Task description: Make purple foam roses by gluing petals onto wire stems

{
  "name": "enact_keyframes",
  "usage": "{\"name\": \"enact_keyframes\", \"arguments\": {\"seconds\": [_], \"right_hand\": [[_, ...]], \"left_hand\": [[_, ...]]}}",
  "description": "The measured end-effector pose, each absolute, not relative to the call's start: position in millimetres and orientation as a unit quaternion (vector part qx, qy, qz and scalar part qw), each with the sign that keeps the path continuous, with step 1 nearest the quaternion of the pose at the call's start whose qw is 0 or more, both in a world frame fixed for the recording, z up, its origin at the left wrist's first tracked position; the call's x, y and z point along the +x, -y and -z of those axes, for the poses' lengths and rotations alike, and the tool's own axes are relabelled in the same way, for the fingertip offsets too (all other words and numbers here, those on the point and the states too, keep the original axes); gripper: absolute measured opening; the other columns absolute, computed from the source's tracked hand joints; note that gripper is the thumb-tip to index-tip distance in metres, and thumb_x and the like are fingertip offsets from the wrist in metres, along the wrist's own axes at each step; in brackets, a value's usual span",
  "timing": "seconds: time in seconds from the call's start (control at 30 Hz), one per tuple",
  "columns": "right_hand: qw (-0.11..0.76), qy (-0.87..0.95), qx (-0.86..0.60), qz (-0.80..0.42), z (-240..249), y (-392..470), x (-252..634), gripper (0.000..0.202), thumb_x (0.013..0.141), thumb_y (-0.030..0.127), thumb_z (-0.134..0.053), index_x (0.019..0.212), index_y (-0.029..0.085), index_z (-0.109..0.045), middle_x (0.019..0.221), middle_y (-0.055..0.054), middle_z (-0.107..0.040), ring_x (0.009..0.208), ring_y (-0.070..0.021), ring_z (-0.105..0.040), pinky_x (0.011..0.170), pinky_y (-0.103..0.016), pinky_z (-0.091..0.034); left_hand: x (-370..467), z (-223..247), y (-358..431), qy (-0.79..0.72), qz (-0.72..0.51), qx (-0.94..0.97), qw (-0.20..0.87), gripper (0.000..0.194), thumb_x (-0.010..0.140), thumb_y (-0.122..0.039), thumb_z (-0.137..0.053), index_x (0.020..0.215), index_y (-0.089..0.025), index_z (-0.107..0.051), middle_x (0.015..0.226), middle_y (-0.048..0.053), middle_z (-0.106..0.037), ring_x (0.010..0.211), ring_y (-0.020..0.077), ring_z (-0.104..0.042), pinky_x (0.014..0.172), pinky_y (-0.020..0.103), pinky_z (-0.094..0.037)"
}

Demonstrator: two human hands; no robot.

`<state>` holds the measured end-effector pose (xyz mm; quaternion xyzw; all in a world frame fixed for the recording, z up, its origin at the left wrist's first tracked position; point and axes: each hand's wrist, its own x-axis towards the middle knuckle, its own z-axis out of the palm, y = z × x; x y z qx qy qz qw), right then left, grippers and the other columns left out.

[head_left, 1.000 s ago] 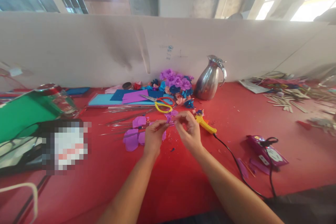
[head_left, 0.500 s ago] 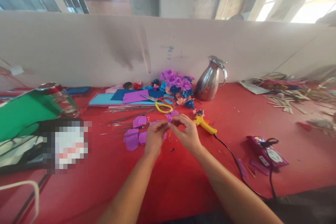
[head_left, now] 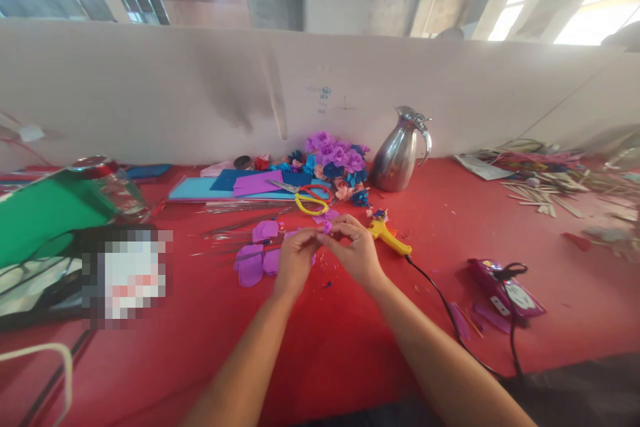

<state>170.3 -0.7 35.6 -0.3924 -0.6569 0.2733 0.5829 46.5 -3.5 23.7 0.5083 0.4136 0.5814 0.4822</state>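
Between my two hands is a small purple paper flower bud (head_left: 327,227), held above the middle of the red table. My left hand (head_left: 296,255) pinches at its lower left side, fingertips together. My right hand (head_left: 354,244) curls in from the right, thumb and fingers closed on the bud. Cut purple paper petals (head_left: 250,268) lie beside and partly behind my left hand. A yellow glue gun (head_left: 391,239) rests just right of my right hand, its cord running toward the front edge. Scissors (head_left: 311,200) with red and yellow handles lie beyond my fingertips.
Finished paper flowers (head_left: 336,157) are heaped at the back beside a steel jug (head_left: 400,153). Paper sheets (head_left: 200,188) and thin wires lie behind the petals. A purple power strip (head_left: 510,290) sits right, wooden sticks (head_left: 543,193) farther back, a glass jar (head_left: 117,190) left.
The purple bud has shifted slightly to the right and tilted a little between my fingers. Both hands stay almost in place, still closed on it.
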Motion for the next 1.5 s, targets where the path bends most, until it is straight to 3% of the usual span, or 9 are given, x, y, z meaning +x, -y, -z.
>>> {"name": "enact_keyframes", "arguments": {"seconds": [0.3, 0.47, 0.67, 0.8, 1.03, 1.13, 1.27, 1.4, 1.5], "right_hand": [[0.586, 0.633, -0.385, -0.329, -33, -3, 171, 0.013, 0.073, 0.032, -0.071, 0.067, 0.021, -0.068, 0.074, -0.001, -0.059, 0.066, -0.0134, -0.055, 0.059, -0.027, -0.047], [0.591, 0.641, -0.391, -0.296, -31, -5, 172, 0.017, 0.072, 0.032, -0.071, 0.06, 0.021, -0.066, 0.07, 0.0, -0.061, 0.063, -0.0133, -0.056, 0.057, -0.026, -0.047], [0.581, 0.646, -0.381, -0.317, -28, -6, 171, 0.006, 0.072, 0.028, -0.071, 0.07, 0.022, -0.07, 0.078, -0.002, -0.065, 0.07, -0.0151, -0.06, 0.06, -0.027, -0.049], [0.579, 0.651, -0.392, -0.295, -25, -6, 173, 0.011, 0.072, 0.026, -0.07, 0.063, 0.02, -0.066, 0.074, -0.002, -0.064, 0.069, -0.0151, -0.06, 0.061, -0.027, -0.049], [0.581, 0.621, -0.426, -0.307, -19, -4, 172, 0.012, 0.071, 0.03, -0.071, 0.069, 0.018, -0.067, 0.073, -0.003, -0.066, 0.067, -0.0154, -0.06, 0.065, -0.03, -0.05], [0.576, 0.607, -0.431, -0.337, -18, -4, 172, 0.022, 0.068, 0.033, -0.074, 0.084, 0.019, -0.066, 0.081, -0.003, -0.069, 0.069, -0.0155, -0.062, 0.066, -0.03, -0.05], [0.557, 0.576, -0.486, -0.35, -13, -9, 177, 0.022, 0.078, 0.039, -0.063, 0.075, 0.017, -0.062, 0.058, 0.0, -0.062, 0.054, -0.0129, -0.056, 0.056, -0.026, -0.045], [0.526, 0.615, -0.502, -0.305, -6, -12, 180, 0.014, 0.075, 0.026, -0.054, 0.079, 0.018, -0.064, 0.067, 0.0, -0.066, 0.06, -0.0138, -0.058, 0.06, -0.025, -0.044], [0.463, 0.675, -0.515, -0.254, -6, -6, 180, 0.019, 0.069, 0.016, -0.044, 0.062, 0.019, -0.062, 0.059, 0.001, -0.061, 0.057, -0.0139, -0.055, 0.057, -0.025, -0.04]], "left_hand": [[45, -26, 3, -0.425, -0.562, 0.506, 0.498, 0.022, 0.066, -0.037, -0.074, 0.08, -0.021, -0.077, 0.078, 0.003, -0.073, 0.077, 0.0198, -0.063, 0.082, 0.033, -0.048], [45, -21, 2, -0.438, -0.554, 0.508, 0.494, 0.023, 0.065, -0.038, -0.074, 0.08, -0.02, -0.077, 0.073, 0.003, -0.071, 0.073, 0.0197, -0.062, 0.077, 0.031, -0.048], [44, -17, -1, -0.424, -0.582, 0.503, 0.478, 0.021, 0.064, -0.037, -0.075, 0.077, -0.021, -0.077, 0.075, 0.004, -0.073, 0.076, 0.0212, -0.063, 0.076, 0.032, -0.048], [46, -20, 2, -0.425, -0.567, 0.504, 0.493, 0.021, 0.066, -0.038, -0.074, 0.076, -0.02, -0.077, 0.071, 0.004, -0.072, 0.071, 0.0197, -0.062, 0.073, 0.031, -0.048], [47, -23, 4, -0.434, -0.564, 0.518, 0.474, 0.015, 0.067, -0.034, -0.072, 0.065, -0.02, -0.074, 0.058, 0.001, -0.066, 0.059, 0.0157, -0.057, 0.064, 0.027, -0.044], [39, -23, -2, -0.445, -0.589, 0.495, 0.458, 0.011, 0.066, -0.03, -0.072, 0.065, -0.019, -0.072, 0.063, 0.001, -0.067, 0.064, 0.0161, -0.058, 0.067, 0.027, -0.044], [12, -29, -14, -0.455, -0.692, 0.381, 0.412, 0.007, 0.068, -0.024, -0.068, 0.069, -0.017, -0.065, 0.067, 0.0, -0.064, 0.064, 0.0128, -0.056, 0.066, 0.025, -0.043], [-21, -38, -22, -0.439, -0.743, 0.315, 0.395, 0.006, 0.071, -0.018, -0.062, 0.069, -0.017, -0.057, 0.061, -0.004, -0.054, 0.054, 0.0076, -0.047, 0.056, 0.02, -0.037], [-38, -39, -23, -0.431, -0.754, 0.315, 0.382, 0.007, 0.071, -0.013, -0.059, 0.068, -0.017, -0.054, 0.059, -0.005, -0.048, 0.051, 0.006, -0.04, 0.051, 0.019, -0.03]]}}
